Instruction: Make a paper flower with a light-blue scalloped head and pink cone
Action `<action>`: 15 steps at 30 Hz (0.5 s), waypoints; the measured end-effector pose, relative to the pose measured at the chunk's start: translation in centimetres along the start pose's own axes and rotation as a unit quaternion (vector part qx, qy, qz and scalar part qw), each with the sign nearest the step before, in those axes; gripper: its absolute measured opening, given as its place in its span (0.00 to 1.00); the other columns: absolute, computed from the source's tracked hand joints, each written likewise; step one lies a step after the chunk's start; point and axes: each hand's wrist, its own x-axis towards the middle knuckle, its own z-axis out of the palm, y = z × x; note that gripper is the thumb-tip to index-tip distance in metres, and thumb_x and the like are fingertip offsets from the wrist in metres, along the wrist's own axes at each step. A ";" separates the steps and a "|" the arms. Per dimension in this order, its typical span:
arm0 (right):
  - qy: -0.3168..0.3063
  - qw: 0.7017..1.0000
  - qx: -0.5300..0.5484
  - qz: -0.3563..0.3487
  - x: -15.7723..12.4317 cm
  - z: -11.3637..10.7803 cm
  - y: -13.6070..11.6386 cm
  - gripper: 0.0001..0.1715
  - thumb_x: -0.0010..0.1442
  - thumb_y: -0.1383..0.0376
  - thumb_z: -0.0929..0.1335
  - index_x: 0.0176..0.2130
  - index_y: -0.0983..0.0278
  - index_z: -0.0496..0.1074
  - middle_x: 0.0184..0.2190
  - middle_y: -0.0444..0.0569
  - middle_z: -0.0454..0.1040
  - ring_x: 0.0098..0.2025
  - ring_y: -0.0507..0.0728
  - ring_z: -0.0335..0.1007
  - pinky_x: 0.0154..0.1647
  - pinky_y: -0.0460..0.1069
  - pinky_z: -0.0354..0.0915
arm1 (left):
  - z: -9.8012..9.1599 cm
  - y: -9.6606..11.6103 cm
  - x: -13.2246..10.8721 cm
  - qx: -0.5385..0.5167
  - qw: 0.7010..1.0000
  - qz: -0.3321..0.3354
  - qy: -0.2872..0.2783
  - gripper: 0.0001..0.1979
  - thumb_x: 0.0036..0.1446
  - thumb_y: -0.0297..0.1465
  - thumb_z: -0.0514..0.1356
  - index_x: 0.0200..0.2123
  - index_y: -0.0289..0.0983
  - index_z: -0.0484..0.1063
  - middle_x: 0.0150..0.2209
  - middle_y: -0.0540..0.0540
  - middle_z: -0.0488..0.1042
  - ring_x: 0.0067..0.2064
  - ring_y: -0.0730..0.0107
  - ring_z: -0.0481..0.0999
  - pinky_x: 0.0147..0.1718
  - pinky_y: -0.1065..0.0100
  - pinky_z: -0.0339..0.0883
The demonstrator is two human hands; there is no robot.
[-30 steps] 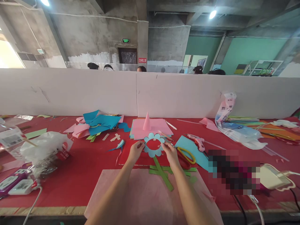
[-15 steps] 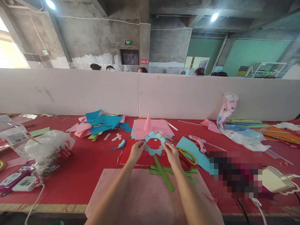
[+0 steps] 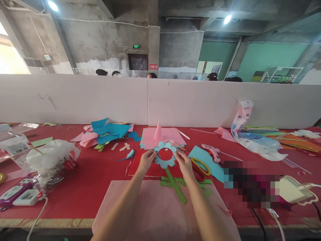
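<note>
A light blue paper ring with a scalloped, petal-like edge is held up between my two hands, its round opening facing me. My left hand pinches its left side, fingers closed. On the opposite side my right hand grips the rim in the same way. Below the ring, several green paper strips lie crossed over the front of a red sheet and a pale pink board. Just beyond it, a pink paper cone stands upright on stacked pink sheets.
Yellow-handled scissors and a pink glue gun lie right of my hands near a blue sheet. Blue and pink scraps pile at back left. A plastic-wrapped bundle sits left. A white partition runs behind.
The paper ring stays between both hands with almost no movement. The whole view has shifted very slightly.
</note>
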 end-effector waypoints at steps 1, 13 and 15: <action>0.001 1.000 -0.007 -0.003 0.0 0.0 0.0 0.21 0.49 0.52 0.67 0.35 0.64 0.74 0.39 0.53 0.75 0.42 0.61 0.69 0.43 0.53 0.65 | 0.0 0.0 0.0 -0.003 1.000 -0.004 0.001 0.17 0.49 0.44 0.55 0.28 0.34 0.69 0.29 0.44 0.76 0.28 0.68 0.74 0.25 0.70 0.69; -0.159 0.987 -0.028 -0.008 -1.2 0.7 -2.5 0.21 0.49 0.51 0.66 0.39 0.61 0.73 0.22 0.43 0.71 0.24 0.53 0.64 0.24 0.46 0.60 | 0.0 0.2 -0.2 0.052 0.994 -0.027 -0.090 0.18 0.45 0.44 0.58 0.32 0.33 0.71 0.24 0.47 0.75 0.21 0.72 0.72 0.17 0.74 0.62; -0.160 0.987 -0.019 -0.008 -1.2 0.7 -2.5 0.22 0.51 0.51 0.65 0.39 0.62 0.73 0.21 0.44 0.71 0.24 0.53 0.64 0.24 0.47 0.61 | 0.2 0.0 -0.2 0.046 0.994 -0.021 -0.100 0.17 0.46 0.43 0.58 0.29 0.34 0.70 0.24 0.46 0.75 0.20 0.72 0.71 0.18 0.73 0.63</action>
